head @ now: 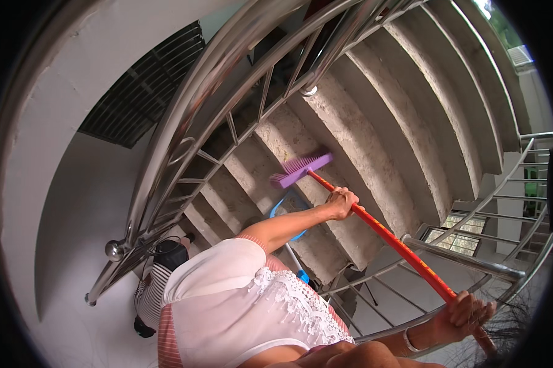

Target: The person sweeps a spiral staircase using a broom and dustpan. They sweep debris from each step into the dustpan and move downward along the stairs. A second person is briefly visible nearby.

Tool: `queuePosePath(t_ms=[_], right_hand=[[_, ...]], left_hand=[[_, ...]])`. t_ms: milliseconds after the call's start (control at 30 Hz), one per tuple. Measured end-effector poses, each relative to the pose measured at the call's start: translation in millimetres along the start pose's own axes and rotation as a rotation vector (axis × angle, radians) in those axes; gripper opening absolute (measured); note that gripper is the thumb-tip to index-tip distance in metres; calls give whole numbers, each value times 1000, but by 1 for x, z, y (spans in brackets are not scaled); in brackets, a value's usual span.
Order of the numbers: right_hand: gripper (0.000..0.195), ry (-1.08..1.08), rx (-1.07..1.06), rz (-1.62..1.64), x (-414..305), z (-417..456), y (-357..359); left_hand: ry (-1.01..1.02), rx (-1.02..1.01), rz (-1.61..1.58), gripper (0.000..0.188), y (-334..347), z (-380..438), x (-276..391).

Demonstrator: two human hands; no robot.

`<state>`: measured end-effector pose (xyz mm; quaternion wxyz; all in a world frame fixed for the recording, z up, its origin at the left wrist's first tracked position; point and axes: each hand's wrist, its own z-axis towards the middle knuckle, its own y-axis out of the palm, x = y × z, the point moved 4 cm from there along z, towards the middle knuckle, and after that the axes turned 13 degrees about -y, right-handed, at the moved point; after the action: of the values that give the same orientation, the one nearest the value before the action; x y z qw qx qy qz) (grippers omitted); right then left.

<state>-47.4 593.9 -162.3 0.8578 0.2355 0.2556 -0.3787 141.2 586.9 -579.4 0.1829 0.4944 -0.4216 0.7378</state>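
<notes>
A broom with a purple head (304, 170) and a red handle (396, 241) reaches down over the concrete stairs. My left hand (342, 203) grips the handle near the head, and my right hand (470, 316), with a bracelet at its wrist, is closed round its upper part. The broom's bristles look blurred and lie over a step (281, 133). Just below the broom head, partly behind my left forearm, is a blue-rimmed dustpan (276, 208). Its pale pole (293, 257) runs to a blue grip (303, 276) beside my white lace top.
Curving concrete steps (373, 92) rise towards the upper right. A metal railing (166, 138) bounds them at the left, and another railing (479, 216) curves at the right. A person in a striped top (150, 294) is at the lower left.
</notes>
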Motion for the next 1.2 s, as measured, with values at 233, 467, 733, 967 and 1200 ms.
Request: queuePosePath(t_ms=[233,467,733,967,1200], right_hand=[[20,-38,-9,306,-15,21,-16],[12,132,151,-7,80,-45,-21],[22,-24,41,36,-92,-52,-99],[5,133,335,-12,-37,-134,-69],[23,149,263,-205,-112,-178,-89]], left_hand=[[4,249,53,43,-91,20,44],[-101,31,286,14,-66,40,-64],[12,-558,176,9,5,-42,68],[13,-198,308,14,-48,-14,8],[113,-885,366,16,59,-81,29]])
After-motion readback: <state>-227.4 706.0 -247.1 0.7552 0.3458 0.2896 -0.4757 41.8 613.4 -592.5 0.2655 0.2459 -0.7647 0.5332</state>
